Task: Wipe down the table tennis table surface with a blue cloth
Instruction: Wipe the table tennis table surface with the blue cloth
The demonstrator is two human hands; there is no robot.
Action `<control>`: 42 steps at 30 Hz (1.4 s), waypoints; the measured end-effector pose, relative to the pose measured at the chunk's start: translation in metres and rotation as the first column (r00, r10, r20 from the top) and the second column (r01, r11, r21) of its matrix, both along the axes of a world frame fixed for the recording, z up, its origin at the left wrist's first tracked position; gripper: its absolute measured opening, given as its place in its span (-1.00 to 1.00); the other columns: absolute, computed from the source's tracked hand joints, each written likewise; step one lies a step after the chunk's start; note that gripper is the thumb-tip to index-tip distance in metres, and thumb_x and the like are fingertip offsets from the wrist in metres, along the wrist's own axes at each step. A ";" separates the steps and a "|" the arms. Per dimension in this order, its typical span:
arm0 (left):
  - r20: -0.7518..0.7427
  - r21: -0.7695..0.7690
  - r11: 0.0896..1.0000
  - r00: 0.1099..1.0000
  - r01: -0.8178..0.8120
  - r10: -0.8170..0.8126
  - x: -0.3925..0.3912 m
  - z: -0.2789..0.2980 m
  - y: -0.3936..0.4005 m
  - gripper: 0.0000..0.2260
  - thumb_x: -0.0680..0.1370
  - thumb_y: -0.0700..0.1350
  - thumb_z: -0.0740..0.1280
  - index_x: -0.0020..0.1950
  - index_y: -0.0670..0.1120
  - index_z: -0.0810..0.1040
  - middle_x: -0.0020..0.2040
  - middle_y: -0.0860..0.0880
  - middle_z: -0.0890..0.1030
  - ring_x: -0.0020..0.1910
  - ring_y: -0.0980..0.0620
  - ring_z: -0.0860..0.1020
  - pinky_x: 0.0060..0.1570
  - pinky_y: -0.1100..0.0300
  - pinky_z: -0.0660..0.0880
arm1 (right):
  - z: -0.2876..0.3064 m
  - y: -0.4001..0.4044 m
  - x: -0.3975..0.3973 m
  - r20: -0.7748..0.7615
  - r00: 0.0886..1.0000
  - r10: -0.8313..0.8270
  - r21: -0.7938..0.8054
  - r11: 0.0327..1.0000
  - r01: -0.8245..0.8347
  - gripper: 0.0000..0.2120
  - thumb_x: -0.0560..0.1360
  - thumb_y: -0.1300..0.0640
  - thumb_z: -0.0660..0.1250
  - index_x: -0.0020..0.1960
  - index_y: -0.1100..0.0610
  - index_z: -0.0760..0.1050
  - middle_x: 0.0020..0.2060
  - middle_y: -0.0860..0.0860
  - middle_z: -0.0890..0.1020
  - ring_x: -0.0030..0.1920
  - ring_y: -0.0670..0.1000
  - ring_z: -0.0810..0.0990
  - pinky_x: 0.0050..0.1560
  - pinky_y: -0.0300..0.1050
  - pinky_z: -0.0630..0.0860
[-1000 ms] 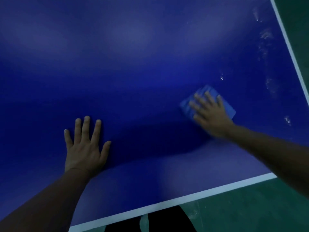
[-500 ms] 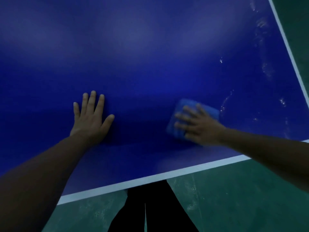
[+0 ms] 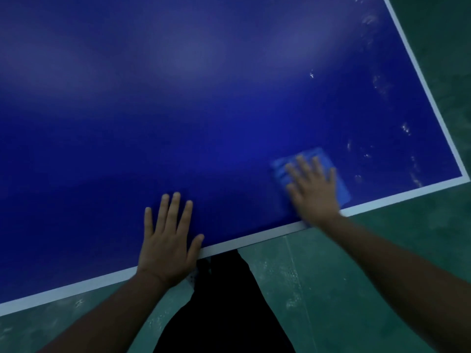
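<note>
The dark blue table tennis table (image 3: 204,110) fills most of the view, bordered by a white line along its near and right edges. A folded blue cloth (image 3: 281,168) lies flat near the table's near right corner. My right hand (image 3: 314,192) presses on the cloth with fingers spread, covering most of it, its heel close to the near white line. My left hand (image 3: 168,240) rests flat on the bare table at the near edge, fingers apart, holding nothing. Whitish smudges (image 3: 405,128) dot the surface along the right edge.
The green floor (image 3: 369,276) lies below the near edge and beyond the right edge. My dark trouser legs (image 3: 224,314) stand right against the table's near edge between my arms.
My right hand has slid the cloth rightwards toward the near right corner. Both hands now lie closer to the near edge, and the view has shifted back so more floor shows.
</note>
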State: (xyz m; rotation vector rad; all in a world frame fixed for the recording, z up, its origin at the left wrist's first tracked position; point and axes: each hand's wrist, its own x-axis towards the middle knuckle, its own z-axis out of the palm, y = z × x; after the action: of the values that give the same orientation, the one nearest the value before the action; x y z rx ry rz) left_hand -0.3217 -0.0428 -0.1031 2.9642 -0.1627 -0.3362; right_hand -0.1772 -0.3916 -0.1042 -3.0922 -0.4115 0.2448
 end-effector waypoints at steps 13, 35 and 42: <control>-0.023 0.074 0.995 0.998 -0.063 0.065 -0.003 -0.005 0.001 -0.32 0.62 0.28 -0.07 0.65 -0.07 0.04 0.65 -0.17 -0.03 0.63 -0.16 -0.14 0.51 -0.33 -0.14 | -0.003 0.085 -0.055 0.010 0.964 0.264 0.038 0.964 -0.264 -0.50 0.63 -0.17 0.04 0.55 -0.10 0.28 0.56 0.00 0.28 0.57 0.22 0.17 0.46 0.48 0.04; 0.035 0.096 0.992 0.996 -0.082 0.079 -0.005 -0.007 -0.001 -0.35 0.64 0.25 -0.11 0.64 -0.07 0.07 0.64 -0.19 0.05 0.62 -0.20 -0.04 0.52 -0.33 -0.05 | 0.011 -0.015 0.023 -0.106 0.945 0.310 -0.024 0.949 -0.314 -0.43 0.64 -0.30 -0.25 0.59 -0.17 0.01 0.60 0.01 0.18 0.60 0.22 0.04 0.50 0.35 -0.13; 0.099 0.046 0.890 0.889 -0.453 0.447 -0.027 -0.009 -0.020 -0.37 0.65 0.17 -0.07 0.64 -0.13 0.06 0.65 -0.14 0.01 0.63 -0.14 -0.09 0.55 -0.24 -0.16 | 0.008 0.088 -0.018 -0.130 0.753 0.645 0.058 0.763 -0.644 -0.46 0.64 -0.18 -0.10 0.59 -0.14 0.14 0.61 -0.01 0.12 0.61 0.23 -0.01 0.47 0.47 -0.14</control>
State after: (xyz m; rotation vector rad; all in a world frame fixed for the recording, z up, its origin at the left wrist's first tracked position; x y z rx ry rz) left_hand -0.3483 -0.0631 -0.1125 2.9603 0.5347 -0.1527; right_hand -0.1956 -0.3039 -0.0961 -2.7594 -1.4613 0.4586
